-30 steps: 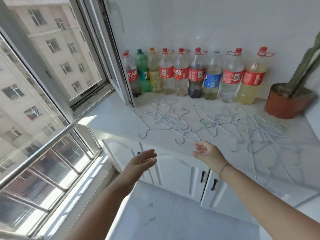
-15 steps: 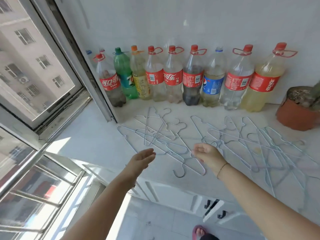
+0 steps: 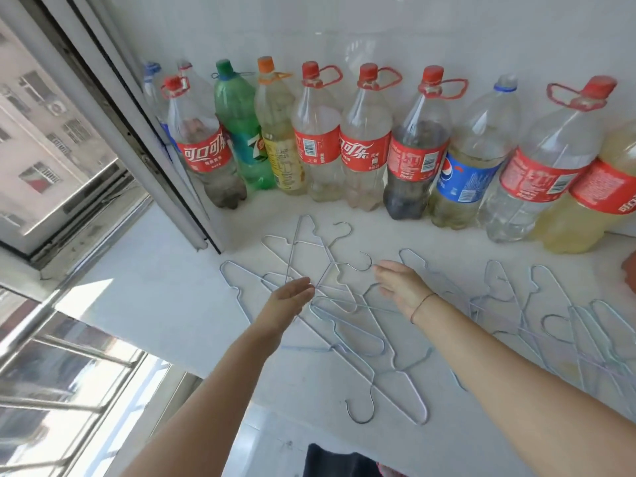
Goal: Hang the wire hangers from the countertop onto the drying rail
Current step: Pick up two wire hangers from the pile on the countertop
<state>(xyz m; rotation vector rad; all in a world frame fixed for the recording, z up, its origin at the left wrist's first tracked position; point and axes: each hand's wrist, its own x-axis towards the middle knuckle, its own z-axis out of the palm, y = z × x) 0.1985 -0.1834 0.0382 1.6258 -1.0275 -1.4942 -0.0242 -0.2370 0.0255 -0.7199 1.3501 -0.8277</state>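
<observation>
Several thin wire hangers (image 3: 344,325) lie tangled and overlapping on the white countertop (image 3: 165,304), spreading from the middle to the right edge. My left hand (image 3: 287,301) hovers over the left part of the pile with fingers straight and together, holding nothing. My right hand (image 3: 399,287) is a hand's width to its right, palm turned inward, fingers relaxed, just above the hangers. Whether either hand touches a wire is unclear. A metal rail (image 3: 31,318) runs along the window at the left.
A row of large plastic soda bottles (image 3: 364,142) stands against the tiled back wall. An open window frame (image 3: 137,139) juts over the counter's left end. A terracotta pot's edge (image 3: 629,273) shows at far right. The counter's front edge drops to the floor.
The view has moved closer to the counter and tilted down. Both hands have reached forward from in front of the counter edge to above the hanger pile.
</observation>
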